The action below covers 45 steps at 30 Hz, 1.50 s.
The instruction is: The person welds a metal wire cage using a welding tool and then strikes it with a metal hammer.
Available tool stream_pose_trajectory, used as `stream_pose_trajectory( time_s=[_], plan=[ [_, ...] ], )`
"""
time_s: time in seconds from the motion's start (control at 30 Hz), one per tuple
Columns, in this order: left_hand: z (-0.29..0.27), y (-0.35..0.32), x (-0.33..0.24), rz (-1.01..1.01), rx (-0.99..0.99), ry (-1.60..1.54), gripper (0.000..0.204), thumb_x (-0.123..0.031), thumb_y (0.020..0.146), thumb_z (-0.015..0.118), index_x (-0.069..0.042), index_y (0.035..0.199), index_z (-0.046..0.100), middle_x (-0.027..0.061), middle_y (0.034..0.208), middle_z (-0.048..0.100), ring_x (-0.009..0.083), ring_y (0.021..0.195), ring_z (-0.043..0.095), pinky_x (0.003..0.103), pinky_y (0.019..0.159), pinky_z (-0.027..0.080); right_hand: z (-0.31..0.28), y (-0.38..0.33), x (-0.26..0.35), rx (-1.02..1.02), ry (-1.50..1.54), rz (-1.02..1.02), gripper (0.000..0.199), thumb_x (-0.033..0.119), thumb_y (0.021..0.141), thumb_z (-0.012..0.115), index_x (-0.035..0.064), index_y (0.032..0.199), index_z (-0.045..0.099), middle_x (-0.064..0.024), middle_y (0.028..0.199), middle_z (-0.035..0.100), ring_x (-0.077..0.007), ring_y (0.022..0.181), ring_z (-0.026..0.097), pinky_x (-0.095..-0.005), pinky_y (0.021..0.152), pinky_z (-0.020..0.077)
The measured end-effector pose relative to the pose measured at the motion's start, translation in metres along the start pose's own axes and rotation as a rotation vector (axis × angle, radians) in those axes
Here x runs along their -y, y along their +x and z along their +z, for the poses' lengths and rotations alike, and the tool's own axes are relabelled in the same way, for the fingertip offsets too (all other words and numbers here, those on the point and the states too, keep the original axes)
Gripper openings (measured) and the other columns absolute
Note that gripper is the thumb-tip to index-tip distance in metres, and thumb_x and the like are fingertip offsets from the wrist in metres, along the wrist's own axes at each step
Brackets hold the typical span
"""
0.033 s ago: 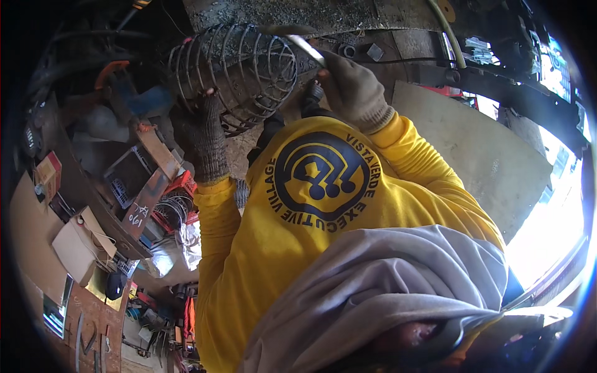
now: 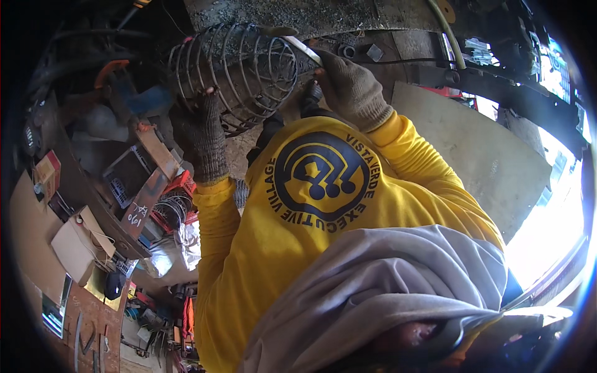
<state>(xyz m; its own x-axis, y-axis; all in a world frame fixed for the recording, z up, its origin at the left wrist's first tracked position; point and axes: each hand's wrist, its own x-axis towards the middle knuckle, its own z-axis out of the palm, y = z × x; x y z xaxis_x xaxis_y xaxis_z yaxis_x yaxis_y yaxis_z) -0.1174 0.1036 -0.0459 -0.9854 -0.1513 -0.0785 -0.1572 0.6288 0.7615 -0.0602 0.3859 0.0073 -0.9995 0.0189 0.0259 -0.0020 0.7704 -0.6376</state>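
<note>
A cage of bent metal rods, ringed and rounded at its right end, lies at the top of the head view. My left hand, in a dark knit glove with bare fingertips, is closed on the cage's near left side. In a grey-brown knit glove, my right hand grips the pale handle of a chipping hammer. The hammer's narrow dark head lies over the upper right of the cage; whether it touches the rods I cannot tell.
Dark debris covers a metal plate beyond the cage. A large pale sheet leans at the right. On the left stand a red crate with coiled wire, a cardboard box and a brown board with hand tools.
The hammer has shifted slightly left and its head has turned a little. My right hand has moved slightly with it; my left hand and the cage stay nearly still.
</note>
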Motion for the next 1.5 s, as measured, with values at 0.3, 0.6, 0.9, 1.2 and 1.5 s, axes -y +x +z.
stream_pose_trajectory(
  time_s=[0.3,0.6,0.9,1.2,1.5],
  plan=[
    [-0.002,-0.008,-0.002,0.081,-0.083,0.128,0.052,-0.042,0.091,0.071,0.000,0.117,0.058,0.0146,0.102,0.063,0.0260,0.093,0.061,0.036,0.086,0.046,0.008,0.003,-0.002,0.046,-0.159,-0.007,0.042,0.026,0.093,0.062,0.0099,0.131,0.054,-0.0186,0.093,0.070,-0.0389,0.079,0.069,-0.0454,0.065,0.0562],
    [-0.009,-0.008,0.000,0.078,-0.008,0.061,0.052,-0.031,0.093,0.070,0.003,0.127,0.052,0.0161,0.110,0.061,0.0229,0.100,0.059,0.032,0.087,0.046,0.000,0.000,0.008,0.094,-0.049,0.137,0.038,0.021,0.098,0.056,0.0067,0.133,0.055,-0.0196,0.091,0.067,-0.0381,0.082,0.068,-0.0450,0.070,0.0535],
    [-0.004,-0.010,0.006,0.110,0.026,-0.129,0.072,-0.046,0.090,0.070,0.009,0.131,0.048,0.0261,0.129,0.054,0.0361,0.118,0.056,0.039,0.099,0.043,-0.006,-0.008,0.012,-0.049,0.122,0.163,0.031,0.021,0.097,0.058,0.0003,0.119,0.058,-0.0207,0.085,0.065,-0.0381,0.079,0.068,-0.0421,0.069,0.0523],
    [0.000,-0.012,0.005,0.101,0.072,-0.202,0.065,-0.041,0.091,0.070,0.006,0.130,0.049,0.0225,0.126,0.056,0.0322,0.114,0.059,0.038,0.094,0.046,-0.010,-0.015,0.009,-0.088,0.143,0.075,0.032,0.026,0.099,0.053,0.0071,0.125,0.054,-0.0212,0.087,0.067,-0.0375,0.084,0.069,-0.0464,0.071,0.0529],
    [0.000,-0.017,0.001,0.005,0.083,-0.114,0.054,-0.025,0.095,0.068,0.006,0.134,0.048,0.0158,0.127,0.059,0.0214,0.115,0.057,0.031,0.098,0.045,-0.006,-0.013,0.011,0.070,-0.030,0.183,0.033,0.029,0.099,0.052,0.0046,0.122,0.053,-0.0186,0.082,0.068,-0.0378,0.081,0.070,-0.0464,0.072,0.0537]
  ],
)
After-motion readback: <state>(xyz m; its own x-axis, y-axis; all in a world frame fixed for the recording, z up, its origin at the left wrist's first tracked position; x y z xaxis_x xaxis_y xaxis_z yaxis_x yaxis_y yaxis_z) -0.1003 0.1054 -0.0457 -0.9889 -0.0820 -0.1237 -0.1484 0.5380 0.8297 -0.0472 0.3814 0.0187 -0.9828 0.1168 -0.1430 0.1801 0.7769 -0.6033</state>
